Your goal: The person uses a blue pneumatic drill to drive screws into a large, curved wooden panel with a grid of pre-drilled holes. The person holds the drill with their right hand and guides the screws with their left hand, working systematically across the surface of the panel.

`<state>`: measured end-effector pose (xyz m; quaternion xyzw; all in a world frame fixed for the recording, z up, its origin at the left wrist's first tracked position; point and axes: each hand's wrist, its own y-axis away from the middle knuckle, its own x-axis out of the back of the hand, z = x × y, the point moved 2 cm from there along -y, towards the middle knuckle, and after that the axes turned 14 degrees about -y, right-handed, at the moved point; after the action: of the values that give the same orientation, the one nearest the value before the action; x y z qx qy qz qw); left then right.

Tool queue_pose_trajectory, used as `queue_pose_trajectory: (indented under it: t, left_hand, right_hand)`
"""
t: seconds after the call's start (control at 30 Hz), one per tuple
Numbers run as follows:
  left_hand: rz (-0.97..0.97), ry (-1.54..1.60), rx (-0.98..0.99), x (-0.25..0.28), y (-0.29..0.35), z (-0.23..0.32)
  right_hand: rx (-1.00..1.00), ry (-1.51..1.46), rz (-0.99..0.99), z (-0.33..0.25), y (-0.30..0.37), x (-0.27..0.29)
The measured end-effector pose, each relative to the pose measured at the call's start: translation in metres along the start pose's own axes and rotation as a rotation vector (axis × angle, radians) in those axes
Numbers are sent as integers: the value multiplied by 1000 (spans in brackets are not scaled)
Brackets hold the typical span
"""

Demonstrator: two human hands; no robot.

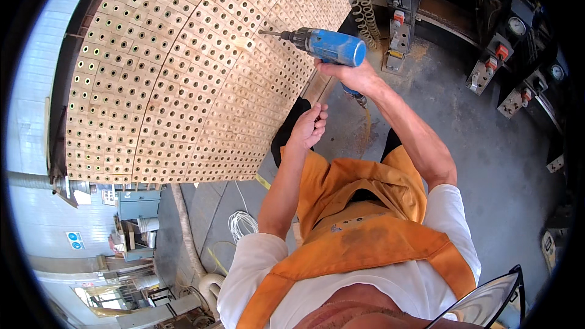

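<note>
My right hand [352,75] is wrapped round the grip of a blue power drill [334,46]. The drill points left, its dark chuck and long bit reaching over a large wooden panel [201,94] full of rows of round holes. Whether the bit's tip touches the wood or goes into a hole, I cannot tell. Near the tip, a pale wood block [244,43] stands out from the panel's surface. Below the drill, by the panel's lower right edge, my left hand [309,125] is closed with its fingers curled in; anything inside it is hidden.
Coiled air hose [365,15] hangs beyond the panel's right edge. Machinery with gauges [517,26] and red-topped switches lines the right side. On the floor at lower left lie a white cable coil [242,224] and a ribbed hose [187,231]. Grey cabinets [139,205] stand farther left.
</note>
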<state>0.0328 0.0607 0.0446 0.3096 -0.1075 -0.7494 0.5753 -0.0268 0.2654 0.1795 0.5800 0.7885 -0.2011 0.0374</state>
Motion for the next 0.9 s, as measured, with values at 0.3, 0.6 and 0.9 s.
queue_pose_trajectory:
  t: [0.3, 0.6, 0.9]
  left_hand:
    - [88, -126, -159, -4, 16, 31]
    - [139, 90, -494, -6, 27, 116]
    - [47, -172, -521, -22, 28, 156]
  right_hand:
    - [-21, 69, 24, 4, -2, 0]
    - [-133, -239, 0, 4, 34, 22]
    - [-276, -380, -91, 12, 57, 46]
